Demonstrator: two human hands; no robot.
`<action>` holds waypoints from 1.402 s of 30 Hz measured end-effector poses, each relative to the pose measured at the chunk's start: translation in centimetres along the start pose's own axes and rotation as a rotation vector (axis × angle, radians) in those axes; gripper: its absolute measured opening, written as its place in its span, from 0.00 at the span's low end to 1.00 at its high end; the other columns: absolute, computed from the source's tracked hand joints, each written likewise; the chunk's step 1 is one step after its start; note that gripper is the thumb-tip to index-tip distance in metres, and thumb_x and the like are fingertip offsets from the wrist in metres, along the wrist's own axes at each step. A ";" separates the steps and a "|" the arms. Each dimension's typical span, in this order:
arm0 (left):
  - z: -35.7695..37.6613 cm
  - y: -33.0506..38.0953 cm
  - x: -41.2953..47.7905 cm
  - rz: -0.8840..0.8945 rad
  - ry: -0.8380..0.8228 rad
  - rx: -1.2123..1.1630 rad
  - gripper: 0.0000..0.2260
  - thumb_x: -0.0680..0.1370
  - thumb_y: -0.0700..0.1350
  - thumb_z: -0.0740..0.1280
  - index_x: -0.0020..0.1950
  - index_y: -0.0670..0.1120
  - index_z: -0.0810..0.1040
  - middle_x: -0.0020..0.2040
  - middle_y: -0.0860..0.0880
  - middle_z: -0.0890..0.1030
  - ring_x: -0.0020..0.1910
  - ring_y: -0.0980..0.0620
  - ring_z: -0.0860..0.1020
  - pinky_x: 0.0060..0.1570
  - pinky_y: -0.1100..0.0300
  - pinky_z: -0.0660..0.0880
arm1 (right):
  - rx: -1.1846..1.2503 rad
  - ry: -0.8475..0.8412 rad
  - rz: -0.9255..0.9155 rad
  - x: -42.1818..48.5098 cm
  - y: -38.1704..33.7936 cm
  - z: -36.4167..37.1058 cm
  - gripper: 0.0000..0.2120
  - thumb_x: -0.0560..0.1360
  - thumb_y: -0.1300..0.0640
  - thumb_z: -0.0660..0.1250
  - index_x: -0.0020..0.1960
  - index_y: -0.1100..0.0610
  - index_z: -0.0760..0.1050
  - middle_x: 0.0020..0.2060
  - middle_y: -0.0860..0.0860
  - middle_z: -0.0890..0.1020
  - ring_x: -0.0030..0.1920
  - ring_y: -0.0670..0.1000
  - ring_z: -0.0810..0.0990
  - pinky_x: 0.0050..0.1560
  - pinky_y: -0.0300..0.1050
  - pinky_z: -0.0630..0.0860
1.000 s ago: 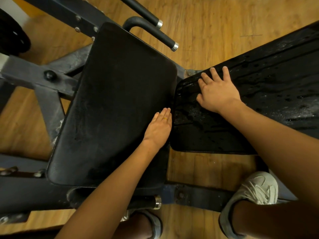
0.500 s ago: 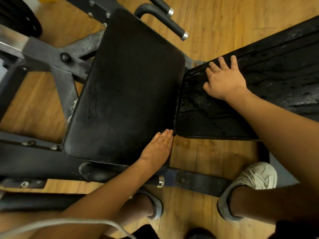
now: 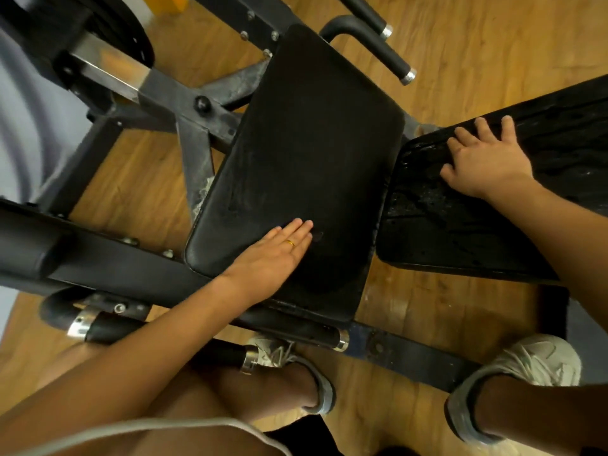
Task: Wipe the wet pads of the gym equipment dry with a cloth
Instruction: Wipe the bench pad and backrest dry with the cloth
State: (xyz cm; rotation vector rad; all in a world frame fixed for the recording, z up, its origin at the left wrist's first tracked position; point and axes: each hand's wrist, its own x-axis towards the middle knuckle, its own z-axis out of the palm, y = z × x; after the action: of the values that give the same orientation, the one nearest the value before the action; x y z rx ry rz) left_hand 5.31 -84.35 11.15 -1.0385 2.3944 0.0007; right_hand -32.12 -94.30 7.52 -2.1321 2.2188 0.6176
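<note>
left hand [image 3: 269,258] flat on seat pad [image 3: 306,153] | right hand [image 3: 483,162] on wet pad [image 3: 460,232]

In front of you, the large black pad [image 3: 306,153] fills the centre of the frame. It is a rounded rectangle, matte and dull, slanting from upper centre to lower centre. Just beside it at right, the second black pad [image 3: 460,235] glistens with droplets and streaks, running off toward the upper right edge.
</note>
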 end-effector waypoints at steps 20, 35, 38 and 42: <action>-1.5 -10.4 -2.7 -0.263 0.378 -0.057 0.32 0.79 0.34 0.64 0.81 0.38 0.57 0.82 0.39 0.55 0.81 0.41 0.53 0.77 0.44 0.55 | 0.006 0.019 -0.003 0.4 0.0 0.5 0.30 0.82 0.41 0.51 0.80 0.55 0.59 0.81 0.53 0.58 0.81 0.59 0.49 0.78 0.67 0.43; -1.2 -8.0 0.7 -0.343 0.514 -0.150 0.27 0.76 0.29 0.66 0.75 0.30 0.65 0.76 0.32 0.66 0.75 0.32 0.66 0.69 0.36 0.67 | 0.055 0.110 -0.132 -3.7 2.1 -2.2 0.30 0.82 0.43 0.54 0.80 0.56 0.59 0.80 0.56 0.59 0.81 0.58 0.49 0.77 0.65 0.39; -2.1 -5.1 3.0 -0.298 0.532 -0.174 0.28 0.75 0.29 0.66 0.76 0.32 0.65 0.76 0.34 0.66 0.76 0.35 0.65 0.70 0.39 0.66 | 0.036 0.067 -0.065 -5.1 3.9 -3.4 0.30 0.82 0.43 0.52 0.80 0.56 0.59 0.81 0.56 0.57 0.81 0.59 0.46 0.76 0.67 0.38; -2.8 -0.8 5.8 -0.308 0.597 -0.363 0.27 0.81 0.32 0.59 0.80 0.35 0.58 0.81 0.39 0.58 0.81 0.43 0.55 0.77 0.48 0.57 | -0.071 -0.001 -0.035 -6.9 6.2 -4.3 0.30 0.83 0.41 0.49 0.81 0.55 0.56 0.81 0.56 0.55 0.81 0.59 0.44 0.76 0.68 0.37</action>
State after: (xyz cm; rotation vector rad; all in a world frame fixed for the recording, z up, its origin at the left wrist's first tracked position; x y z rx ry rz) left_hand 1.27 -89.39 11.02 -1.7779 2.7872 0.0193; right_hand -36.41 -88.87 15.04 -2.1974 2.1863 0.7054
